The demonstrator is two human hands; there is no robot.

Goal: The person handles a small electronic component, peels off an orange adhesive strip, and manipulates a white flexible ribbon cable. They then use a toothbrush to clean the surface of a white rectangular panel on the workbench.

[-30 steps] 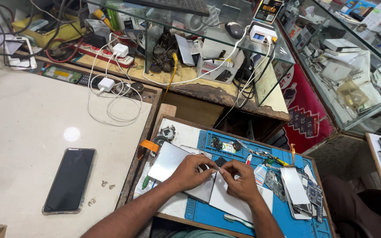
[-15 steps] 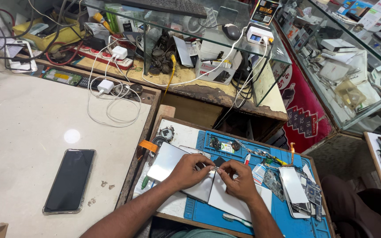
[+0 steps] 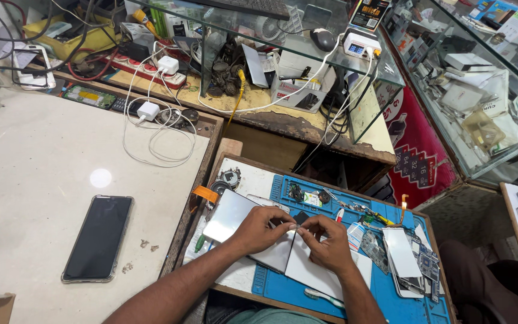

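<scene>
Head view. I am bringing my left hand [image 3: 263, 227] and right hand [image 3: 328, 241] together over the blue repair mat [image 3: 355, 300]; both are pinching, fingertips narrowed, a small white piece [image 3: 294, 228] between them. It is sitting just above two grey display panels [image 3: 283, 255] lying on the mat. A detached phone screen [image 3: 401, 252] is lying to my right. A black smartphone [image 3: 98, 237] is resting face up on the white counter [image 3: 37, 180], well apart.

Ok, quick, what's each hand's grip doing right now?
Left hand: fingertips pinched on a small white piece over the grey panel.
Right hand: pinched on that same piece.
</scene>
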